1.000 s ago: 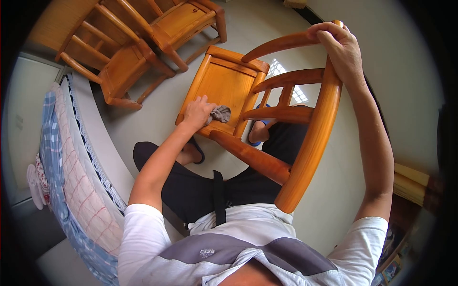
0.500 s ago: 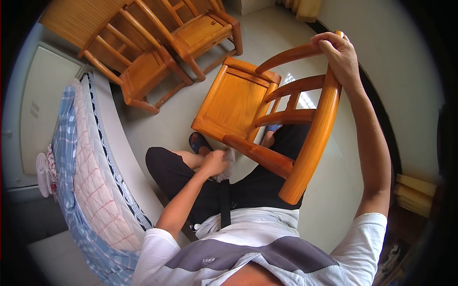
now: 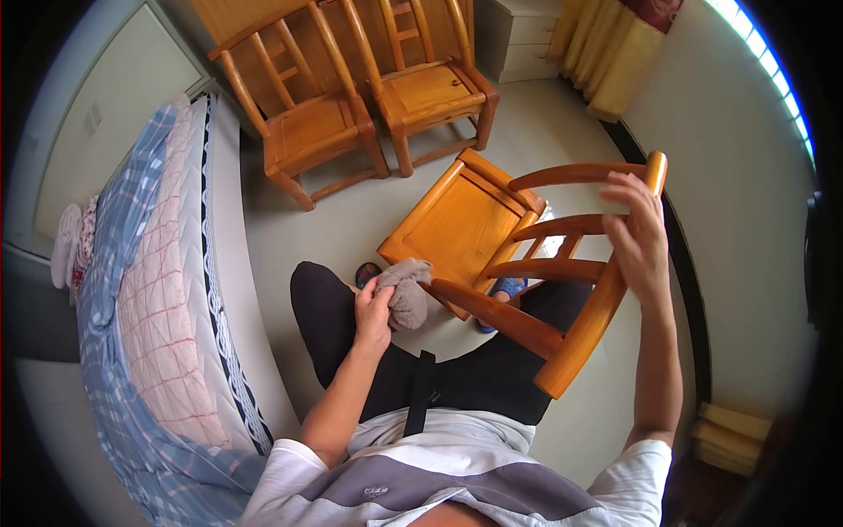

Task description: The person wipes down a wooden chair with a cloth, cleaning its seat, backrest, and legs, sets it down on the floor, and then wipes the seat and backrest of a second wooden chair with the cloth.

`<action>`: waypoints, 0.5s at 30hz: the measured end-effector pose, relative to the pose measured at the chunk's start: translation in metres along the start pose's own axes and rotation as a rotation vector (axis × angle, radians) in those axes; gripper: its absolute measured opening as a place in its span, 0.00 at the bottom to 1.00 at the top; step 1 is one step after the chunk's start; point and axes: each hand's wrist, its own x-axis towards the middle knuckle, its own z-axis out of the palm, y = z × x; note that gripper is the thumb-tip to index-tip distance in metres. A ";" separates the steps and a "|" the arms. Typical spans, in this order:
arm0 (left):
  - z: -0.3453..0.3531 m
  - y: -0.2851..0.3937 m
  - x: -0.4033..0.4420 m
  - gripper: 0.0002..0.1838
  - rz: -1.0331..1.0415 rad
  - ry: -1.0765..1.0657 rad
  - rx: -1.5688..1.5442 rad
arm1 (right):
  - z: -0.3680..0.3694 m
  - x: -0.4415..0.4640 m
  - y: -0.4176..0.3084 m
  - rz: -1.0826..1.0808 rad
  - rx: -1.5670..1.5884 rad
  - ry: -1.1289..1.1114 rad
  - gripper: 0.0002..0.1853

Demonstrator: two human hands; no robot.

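A wooden chair (image 3: 465,224) stands tilted in front of me, its seat beyond my knees and its backrest toward my right side. My left hand (image 3: 374,314) is closed on a crumpled grey-brown cloth (image 3: 408,299), held above my lap beside the near corner of the seat. At the top rail of the backrest is my right hand (image 3: 638,230), its fingers spread and apart; the palm lies against or very near the rail, and whether it touches cannot be made out.
Two more wooden chairs (image 3: 320,127) stand side by side at the back. Along the left runs a bed (image 3: 162,325) with a checked blue cover. A white cabinet (image 3: 527,44) and yellow curtain (image 3: 606,57) are at the back, folded yellow fabric (image 3: 733,435) at lower right.
My left hand has drawn the cloth off the seat toward my lap and lifted it. My right hand has loosened from the rail, its fingers now spread. The view has shifted.
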 end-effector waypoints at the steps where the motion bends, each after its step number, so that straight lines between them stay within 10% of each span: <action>1: -0.005 0.005 0.007 0.17 0.024 0.060 -0.001 | -0.008 -0.011 -0.027 -0.005 0.091 -0.116 0.11; 4: -0.020 0.011 0.029 0.17 0.075 0.128 -0.040 | -0.018 -0.035 -0.056 -0.046 0.034 -0.401 0.06; 15: 0.016 0.014 0.047 0.15 0.153 -0.017 -0.108 | -0.018 -0.064 -0.050 0.203 0.015 -0.080 0.22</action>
